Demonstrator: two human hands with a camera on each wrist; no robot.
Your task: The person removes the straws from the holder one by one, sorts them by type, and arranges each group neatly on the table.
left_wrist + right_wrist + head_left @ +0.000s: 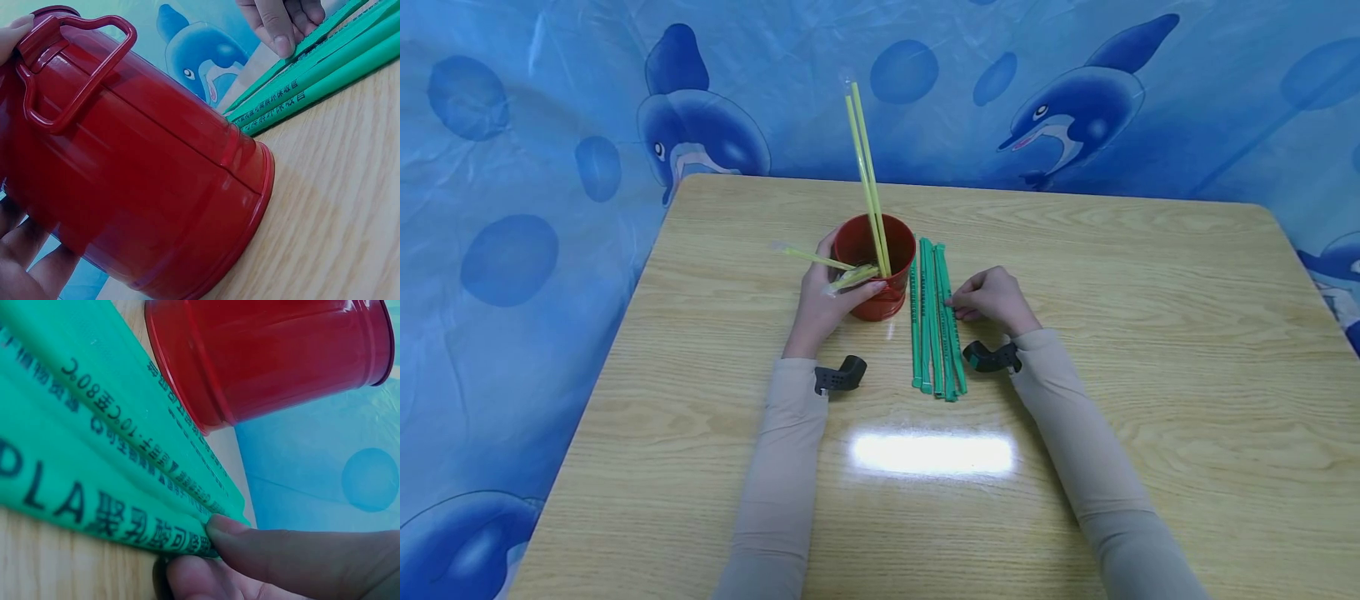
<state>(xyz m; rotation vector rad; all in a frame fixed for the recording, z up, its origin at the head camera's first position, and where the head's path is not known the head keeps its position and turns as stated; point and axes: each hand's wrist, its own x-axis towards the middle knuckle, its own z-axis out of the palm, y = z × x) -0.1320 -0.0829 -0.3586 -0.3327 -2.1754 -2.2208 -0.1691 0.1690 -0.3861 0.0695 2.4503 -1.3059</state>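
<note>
My left hand [826,300] grips a red metal bucket [880,310] standing on the table, thumb across the near rim and fingers around its left side. In the left wrist view, the red bucket [144,162] shows a wire-like handle [115,69]. Two long yellow straws [868,179] in clear wrapping stand tilted in it, and shorter yellow pieces [856,276] lean over its near left rim. To its right, several green-wrapped straws [934,325] with printed lettering lie side by side. My right hand [996,300] pinches the rightmost green-wrapped straw [119,512] between thumb and finger.
The wooden table [1150,333] has its far edge against a blue dolphin-print sheet [820,83]. A bright light reflection [932,453] lies on the tabletop near the front. Black wrist cameras [841,375] sit on both wrists.
</note>
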